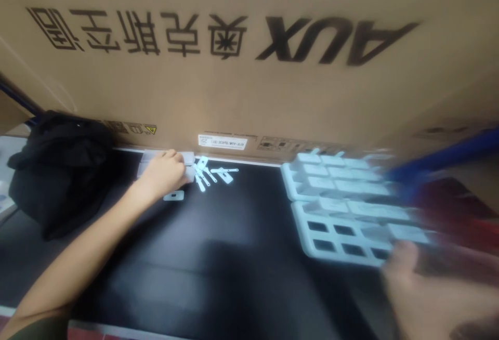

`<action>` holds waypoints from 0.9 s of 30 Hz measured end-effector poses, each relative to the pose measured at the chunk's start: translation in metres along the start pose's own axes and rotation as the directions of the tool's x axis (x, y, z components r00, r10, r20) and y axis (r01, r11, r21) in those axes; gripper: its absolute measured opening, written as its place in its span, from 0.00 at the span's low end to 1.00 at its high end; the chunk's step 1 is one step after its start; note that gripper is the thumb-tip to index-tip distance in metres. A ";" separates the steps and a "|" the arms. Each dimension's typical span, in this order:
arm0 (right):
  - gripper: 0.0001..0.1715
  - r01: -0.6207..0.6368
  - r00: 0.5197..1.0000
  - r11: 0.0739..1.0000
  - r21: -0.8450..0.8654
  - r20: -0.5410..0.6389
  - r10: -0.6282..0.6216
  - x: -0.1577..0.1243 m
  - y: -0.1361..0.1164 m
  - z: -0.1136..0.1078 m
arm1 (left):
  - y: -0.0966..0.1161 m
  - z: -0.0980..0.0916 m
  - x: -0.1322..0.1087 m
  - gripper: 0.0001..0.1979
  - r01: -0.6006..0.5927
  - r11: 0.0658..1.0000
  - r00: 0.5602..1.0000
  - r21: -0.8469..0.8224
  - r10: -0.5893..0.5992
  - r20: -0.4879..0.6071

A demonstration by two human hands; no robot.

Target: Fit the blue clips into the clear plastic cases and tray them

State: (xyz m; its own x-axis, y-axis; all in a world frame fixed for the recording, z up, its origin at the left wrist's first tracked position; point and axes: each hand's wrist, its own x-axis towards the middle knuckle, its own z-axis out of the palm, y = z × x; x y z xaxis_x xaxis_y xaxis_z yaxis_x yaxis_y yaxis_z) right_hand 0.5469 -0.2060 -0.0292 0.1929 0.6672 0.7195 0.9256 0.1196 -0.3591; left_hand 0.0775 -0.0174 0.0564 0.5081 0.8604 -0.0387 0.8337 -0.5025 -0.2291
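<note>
My left hand (166,173) reaches to the far edge of the black table (218,257), its fingers curled over a small clear plastic box (189,159) that lies against a big cardboard carton. Several small white flat parts (212,173) lie scattered just right of that hand, and one more white part (173,195) lies below it. My right hand (421,293) is at the lower right, blurred by motion, at the near edge of a white moulded tray (343,215) with rows of rectangular pockets. A second white tray (331,173) sits just behind it.
A large brown cardboard carton (249,49) with dark printed lettering stands along the back of the table. A black bundle of cloth (58,168) lies at the far left. A blurred blue bar (448,160) crosses the right side.
</note>
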 end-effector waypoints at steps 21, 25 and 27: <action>0.18 0.499 0.499 0.867 -0.010 0.821 -0.278 0.074 -0.161 0.153 | 0.062 -0.010 -0.006 0.27 -0.126 0.828 0.991 -0.546 0.123 -0.042; 0.19 0.451 0.543 0.892 0.025 0.786 -0.296 0.078 -0.156 0.158 | 0.093 0.014 -0.011 0.35 -0.321 0.649 0.935 -0.690 0.335 -0.119; 0.25 0.427 0.590 0.904 0.031 0.747 -0.305 0.086 -0.155 0.167 | 0.105 0.031 -0.012 0.37 -0.403 0.563 0.889 -0.722 0.427 -0.164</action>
State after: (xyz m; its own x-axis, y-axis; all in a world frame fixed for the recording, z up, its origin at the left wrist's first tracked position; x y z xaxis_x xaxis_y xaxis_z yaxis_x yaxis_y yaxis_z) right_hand 0.3658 -0.0444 -0.0109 -0.4113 0.9070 0.0898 0.9088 0.4157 -0.0357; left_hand 0.1524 -0.0783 0.0029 0.8432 0.5369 0.0269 0.4207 -0.6903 0.5886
